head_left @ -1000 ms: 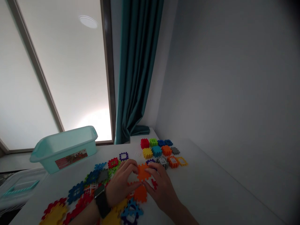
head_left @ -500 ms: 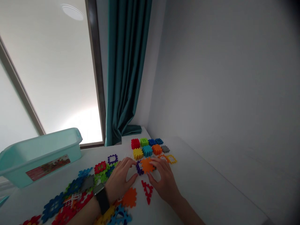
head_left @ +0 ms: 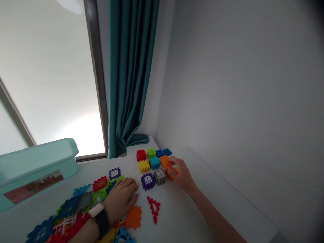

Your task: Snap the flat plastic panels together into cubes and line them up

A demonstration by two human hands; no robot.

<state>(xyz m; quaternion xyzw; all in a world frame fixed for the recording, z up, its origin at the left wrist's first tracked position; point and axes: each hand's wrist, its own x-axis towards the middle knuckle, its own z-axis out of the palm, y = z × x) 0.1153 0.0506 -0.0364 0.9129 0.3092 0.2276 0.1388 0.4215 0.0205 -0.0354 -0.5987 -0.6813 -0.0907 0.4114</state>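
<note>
Pieces in orange are sitting at the half-curled right hand, its pinch unclear; keeping them square is likely helping; the left hand is lying half-spread.

Orange pc, plain-faced w/ toothed edges, partly hidden, just R of teal stack.

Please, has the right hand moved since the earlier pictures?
Yes. Judged against the red block, the right hand has moved to the right and farther away from the person.
</note>
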